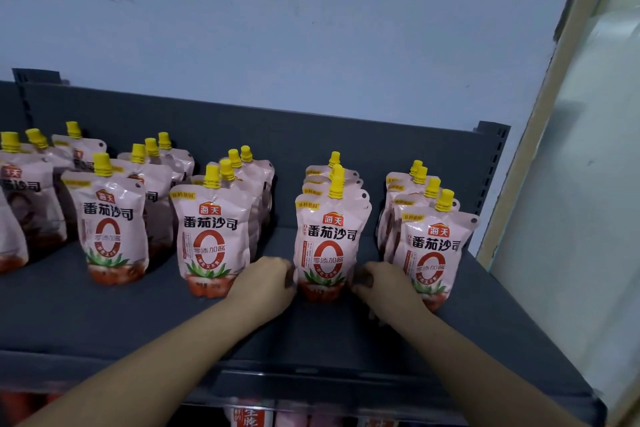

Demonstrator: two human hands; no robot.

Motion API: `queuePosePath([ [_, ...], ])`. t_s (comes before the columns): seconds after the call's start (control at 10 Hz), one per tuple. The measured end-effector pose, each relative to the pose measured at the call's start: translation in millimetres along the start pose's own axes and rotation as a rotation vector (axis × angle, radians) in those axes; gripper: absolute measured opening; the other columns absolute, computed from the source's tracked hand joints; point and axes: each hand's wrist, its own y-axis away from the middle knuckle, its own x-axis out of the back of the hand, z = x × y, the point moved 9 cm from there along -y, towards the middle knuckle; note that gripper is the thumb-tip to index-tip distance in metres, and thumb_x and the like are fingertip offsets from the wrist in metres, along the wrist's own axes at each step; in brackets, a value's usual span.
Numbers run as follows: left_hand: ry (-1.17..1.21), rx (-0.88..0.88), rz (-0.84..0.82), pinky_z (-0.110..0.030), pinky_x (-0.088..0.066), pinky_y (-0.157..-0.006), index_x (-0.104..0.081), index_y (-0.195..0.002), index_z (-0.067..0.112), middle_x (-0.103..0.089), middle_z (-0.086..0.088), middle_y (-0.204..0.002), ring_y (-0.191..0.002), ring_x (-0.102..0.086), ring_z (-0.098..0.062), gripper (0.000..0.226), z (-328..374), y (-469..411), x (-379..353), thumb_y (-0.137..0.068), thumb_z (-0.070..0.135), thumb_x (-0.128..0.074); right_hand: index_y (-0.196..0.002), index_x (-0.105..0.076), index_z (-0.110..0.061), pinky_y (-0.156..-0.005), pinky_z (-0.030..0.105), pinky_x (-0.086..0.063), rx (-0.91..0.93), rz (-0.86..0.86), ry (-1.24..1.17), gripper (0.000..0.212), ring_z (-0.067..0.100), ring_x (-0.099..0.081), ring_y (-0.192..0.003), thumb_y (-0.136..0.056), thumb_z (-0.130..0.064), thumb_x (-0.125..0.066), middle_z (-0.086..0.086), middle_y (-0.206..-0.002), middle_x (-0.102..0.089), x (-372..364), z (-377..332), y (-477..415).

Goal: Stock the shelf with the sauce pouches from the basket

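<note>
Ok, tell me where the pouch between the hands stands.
Head view: the pouch stands upright on the shelf, right of centre, fronting the second row from the right.

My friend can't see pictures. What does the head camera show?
Two hands, left hand and right hand, press the base of a pink sauce pouch standing on a grey shelf. More yellow-capped pouches stand in rows beside it.

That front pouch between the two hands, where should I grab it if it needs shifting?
Grip the front pouch low on both side edges, coming from the front as the left hand and right hand do. It stands upright on a wide base; neighbouring pouches crowd its back.
</note>
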Motion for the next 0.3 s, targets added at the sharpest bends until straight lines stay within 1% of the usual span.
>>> queuePosePath([
  [0.1,-0.058,-0.021,-0.014,-0.029,-0.051,-0.079,-0.067,-0.098,0.018,-0.067,-0.002,-0.103,-0.095,-0.063,-0.020,0.021,3,8,19,-0.088,0.033,-0.056,-0.102,-0.056,-0.010,-0.077,0.040,-0.055,0.013,-0.012,0.095,0.019,0.026,-0.065,-0.083,-0.090,-0.026,-0.055,0.010,-0.100,-0.064,12,-6,8],
  [0.2,-0.037,-0.066,-0.007,-0.025,-0.046,-0.071,-0.068,-0.090,0.021,-0.064,0.007,-0.089,-0.084,-0.059,-0.012,0.015,10,11,55,-0.085,0.033,-0.060,-0.094,-0.056,-0.011,-0.074,0.036,-0.054,0.062,-0.060,0.142,0.018,0.017,-0.058,-0.074,-0.088,-0.028,-0.057,0.006,-0.095,-0.063,30,-24,13],
  [0.3,0.004,-0.111,0.102,-0.025,-0.044,-0.069,-0.069,-0.086,0.021,-0.064,0.009,-0.084,-0.082,-0.059,-0.011,0.011,19,7,111,-0.085,0.029,-0.061,-0.086,-0.062,-0.011,-0.066,0.031,-0.053,0.092,-0.084,0.077,0.010,0.014,-0.059,-0.064,-0.084,-0.021,-0.058,0.002,-0.081,-0.065,59,-49,9],
])
